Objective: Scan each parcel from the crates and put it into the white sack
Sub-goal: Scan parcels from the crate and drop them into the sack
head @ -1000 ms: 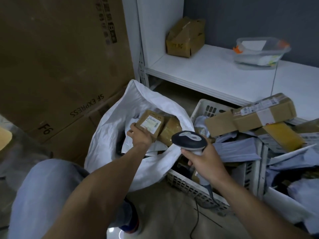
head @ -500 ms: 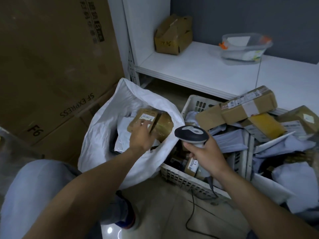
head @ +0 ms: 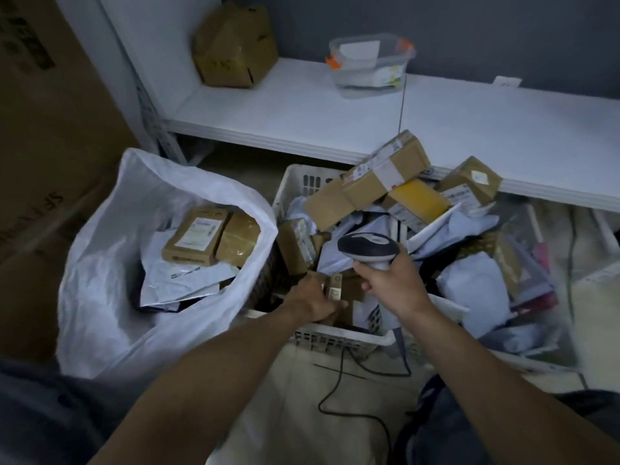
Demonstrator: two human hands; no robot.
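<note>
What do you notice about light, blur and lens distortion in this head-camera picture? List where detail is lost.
Head view: dim, bluish light with darkened corners; the white shelf edge bows, a wide-angle distortion; the clear packet at the far right smears with motion blur; the scanner in the right hand is fairly sharp; the small parcel gripped by the left hand sits in shadow, label unreadable.

A dark grey wall (head: 503,35) backs a low white shelf (head: 302,109) holding a cardboard box (head: 235,45) and a clear plastic tub (head: 369,65). Tall cartons (head: 50,129) stand left, over a pale floor (head: 295,391) in dim light.
</note>
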